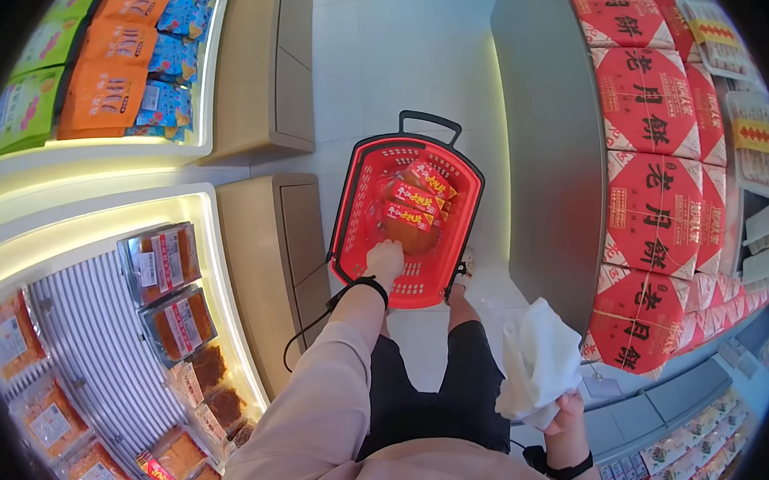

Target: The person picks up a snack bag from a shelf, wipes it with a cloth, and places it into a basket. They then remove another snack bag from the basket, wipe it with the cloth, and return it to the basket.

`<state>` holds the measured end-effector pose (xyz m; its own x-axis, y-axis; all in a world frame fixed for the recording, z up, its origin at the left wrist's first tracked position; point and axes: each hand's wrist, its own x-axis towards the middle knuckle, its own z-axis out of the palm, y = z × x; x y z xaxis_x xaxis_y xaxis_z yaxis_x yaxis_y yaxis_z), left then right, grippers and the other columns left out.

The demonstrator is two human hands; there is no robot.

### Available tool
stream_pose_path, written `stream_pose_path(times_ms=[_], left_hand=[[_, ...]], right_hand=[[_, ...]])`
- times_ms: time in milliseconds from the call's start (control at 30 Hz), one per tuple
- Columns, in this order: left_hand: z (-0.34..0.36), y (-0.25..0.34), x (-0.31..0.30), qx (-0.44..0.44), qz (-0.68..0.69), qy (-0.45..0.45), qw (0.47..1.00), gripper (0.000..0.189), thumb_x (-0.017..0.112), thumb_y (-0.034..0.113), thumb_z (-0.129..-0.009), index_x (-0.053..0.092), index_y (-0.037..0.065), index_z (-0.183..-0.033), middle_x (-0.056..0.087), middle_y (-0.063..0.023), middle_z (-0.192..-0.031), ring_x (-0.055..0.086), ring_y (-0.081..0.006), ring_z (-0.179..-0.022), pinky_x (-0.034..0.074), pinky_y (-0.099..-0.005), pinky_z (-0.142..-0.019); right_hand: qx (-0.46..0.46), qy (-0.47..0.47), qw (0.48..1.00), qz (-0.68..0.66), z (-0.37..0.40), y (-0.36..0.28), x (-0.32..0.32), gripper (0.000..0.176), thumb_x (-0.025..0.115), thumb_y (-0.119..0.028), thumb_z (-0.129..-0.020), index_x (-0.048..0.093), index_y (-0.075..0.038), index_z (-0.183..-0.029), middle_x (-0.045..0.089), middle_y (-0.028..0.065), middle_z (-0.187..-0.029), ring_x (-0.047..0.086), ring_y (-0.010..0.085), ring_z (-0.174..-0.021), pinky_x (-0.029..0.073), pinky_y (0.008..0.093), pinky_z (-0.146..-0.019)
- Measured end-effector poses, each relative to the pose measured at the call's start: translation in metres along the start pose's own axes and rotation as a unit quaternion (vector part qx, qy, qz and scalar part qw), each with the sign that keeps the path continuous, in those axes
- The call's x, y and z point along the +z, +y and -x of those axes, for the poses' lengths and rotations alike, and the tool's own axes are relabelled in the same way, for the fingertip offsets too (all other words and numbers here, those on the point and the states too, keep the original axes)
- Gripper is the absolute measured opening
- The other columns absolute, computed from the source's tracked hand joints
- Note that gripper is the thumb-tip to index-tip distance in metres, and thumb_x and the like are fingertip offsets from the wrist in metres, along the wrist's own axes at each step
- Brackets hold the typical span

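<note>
A red plastic shopping basket [345, 216] with a black rim and black handle is in front of my legs. Inside it lie several packages [414, 225] with red and yellow labels, overlapping one another. My left hand [386, 263] reaches over the near part of the basket, just below the packages. Its fingers are curled, and what they hold, if anything, is hidden. Off to the right, my right hand [567, 411] grips a crumpled white plastic bag [539, 354] at its lower edge. Black straps circle both wrists.
Red stacked boxes [653, 215] with black characters fill the display at right. At left, shelves carry orange pouches [111, 81], green and blue pouches, and packed food trays [177, 325]. Wooden cabinets [267, 256] and a grey counter side [551, 159] border the pale aisle floor.
</note>
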<state>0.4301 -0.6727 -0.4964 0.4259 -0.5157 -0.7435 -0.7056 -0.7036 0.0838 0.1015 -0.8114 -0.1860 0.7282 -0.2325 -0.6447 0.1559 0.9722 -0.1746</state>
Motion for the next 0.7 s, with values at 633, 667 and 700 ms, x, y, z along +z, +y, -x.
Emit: stream_pose_path(times_ms=[633, 667, 700], left_hand=[[-0.136, -0.054, 0.107, 0.179, -0.014, -0.087, 0.980, 0.022, 0.049, 0.009, -0.085, 0.067, 0.006, -0.097, 0.067, -0.0198, -0.097, 0.066, -0.0351, -0.091, 0.054, -0.0456, -0.077], [-0.088, -0.047, 0.046, 0.177, 0.004, -0.132, 0.975, 0.025, 0.048, 0.007, -0.084, 0.065, 0.006, -0.103, 0.066, -0.0200, -0.098, 0.066, -0.0357, -0.092, 0.053, -0.0461, -0.078], [-0.050, -0.051, 0.010, 0.192, 0.030, -0.112, 0.975, 0.028, 0.049, 0.008, -0.084, 0.062, 0.007, -0.108, 0.067, -0.0202, -0.093, 0.066, -0.0366, -0.089, 0.053, -0.0470, -0.077]], right_hand=[[-0.102, 0.271, 0.957, 0.021, -0.158, 0.062, -0.034, 0.054, 0.062, -0.011, -0.087, 0.042, 0.000, -0.136, 0.057, 0.0149, -0.126, 0.057, 0.0303, -0.116, 0.044, 0.0454, -0.101], [-0.122, 0.276, 0.952, 0.050, -0.155, 0.057, -0.029, 0.053, 0.061, -0.011, -0.088, 0.042, 0.000, -0.136, 0.058, 0.0143, -0.125, 0.058, 0.0292, -0.115, 0.044, 0.0440, -0.100], [-0.142, 0.280, 0.946, 0.080, -0.152, 0.051, -0.022, 0.051, 0.061, -0.010, -0.089, 0.043, 0.000, -0.136, 0.059, 0.0137, -0.124, 0.058, 0.0281, -0.114, 0.045, 0.0426, -0.099]])
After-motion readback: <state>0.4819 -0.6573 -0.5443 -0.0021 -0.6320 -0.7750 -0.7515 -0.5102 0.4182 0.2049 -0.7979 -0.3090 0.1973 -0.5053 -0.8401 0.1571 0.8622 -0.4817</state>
